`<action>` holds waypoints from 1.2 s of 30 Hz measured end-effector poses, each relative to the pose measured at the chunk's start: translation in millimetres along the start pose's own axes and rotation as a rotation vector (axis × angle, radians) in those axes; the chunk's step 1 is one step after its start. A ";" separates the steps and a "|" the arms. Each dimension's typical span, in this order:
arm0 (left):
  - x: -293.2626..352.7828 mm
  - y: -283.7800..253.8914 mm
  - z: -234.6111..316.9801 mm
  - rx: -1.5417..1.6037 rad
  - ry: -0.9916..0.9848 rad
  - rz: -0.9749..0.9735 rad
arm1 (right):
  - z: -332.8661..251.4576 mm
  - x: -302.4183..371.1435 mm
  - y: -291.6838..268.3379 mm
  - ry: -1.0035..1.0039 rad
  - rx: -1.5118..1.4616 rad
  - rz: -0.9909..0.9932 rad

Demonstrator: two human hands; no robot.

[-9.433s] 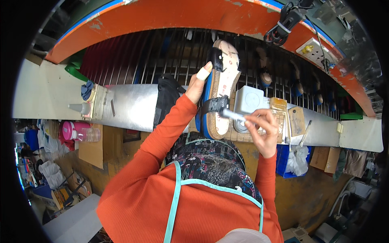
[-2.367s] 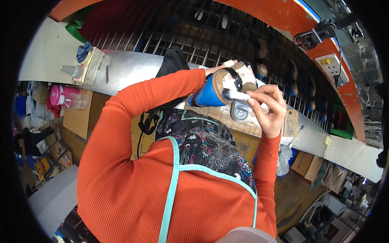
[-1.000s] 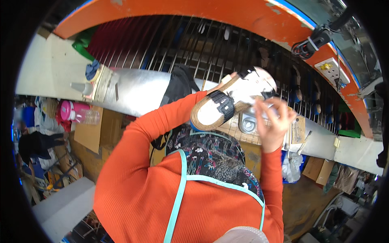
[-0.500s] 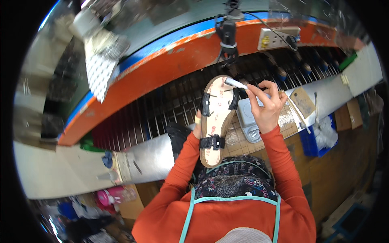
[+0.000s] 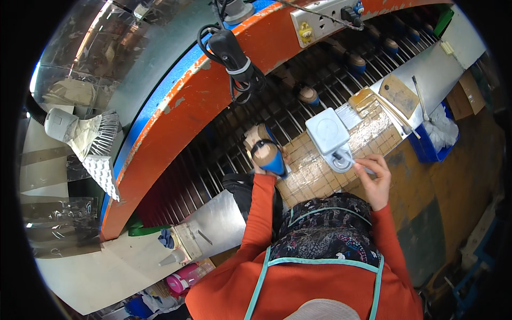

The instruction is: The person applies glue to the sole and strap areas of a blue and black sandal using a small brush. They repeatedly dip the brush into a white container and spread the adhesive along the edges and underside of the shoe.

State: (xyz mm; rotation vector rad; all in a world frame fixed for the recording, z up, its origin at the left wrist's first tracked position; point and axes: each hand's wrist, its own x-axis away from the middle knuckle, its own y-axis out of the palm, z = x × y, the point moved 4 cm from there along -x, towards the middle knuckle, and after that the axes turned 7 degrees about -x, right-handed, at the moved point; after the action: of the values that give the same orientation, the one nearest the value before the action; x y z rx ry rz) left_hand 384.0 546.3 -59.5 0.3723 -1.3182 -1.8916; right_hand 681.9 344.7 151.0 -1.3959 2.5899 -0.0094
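A sandal on a blue shoe last (image 5: pixel 271 157) is held up by my left hand (image 5: pixel 261 169), its end tilted toward me. That hand's fingers wrap around it and are partly hidden behind it. My right hand (image 5: pixel 375 180) pinches the end of a small white brush (image 5: pixel 350 161). The brush reaches into the round cup (image 5: pixel 340 165) at the near end of a pale grey container (image 5: pixel 328 132). Under the container lies a tape-covered cardboard sheet (image 5: pixel 304 170).
Metal rollers (image 5: pixel 224 144) carry several shoe lasts (image 5: pixel 308 95). Beyond them curves an orange barrier (image 5: pixel 165 138) with a socket strip (image 5: pixel 325 21) and a hanging black cable bundle (image 5: pixel 234 58). A blue bin (image 5: pixel 429 141) stands at right, near a brown card piece (image 5: pixel 399 96).
My right hand has brought the brush from the sandal's sole down to the cup. My left hand has tilted the sandal, so its sole no longer faces up. The view has shifted.
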 end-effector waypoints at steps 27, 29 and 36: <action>-61.9 -91.9 96.8 0.907 -0.034 0.635 | 5.5 18.2 -32.6 0.025 0.062 0.128; -69.2 -105.2 108.4 0.813 0.085 0.744 | 3.8 20.1 -35.2 0.020 0.033 0.148; -18.5 -62.0 58.7 0.668 0.283 0.781 | 17.3 25.7 -46.1 -0.043 0.087 0.139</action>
State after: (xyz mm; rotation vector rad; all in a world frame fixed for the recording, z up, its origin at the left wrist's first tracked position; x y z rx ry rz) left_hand 332.5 608.1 -93.6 0.3610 -1.5657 -0.7091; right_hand 709.4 299.4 134.2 -1.1716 2.6115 -0.0703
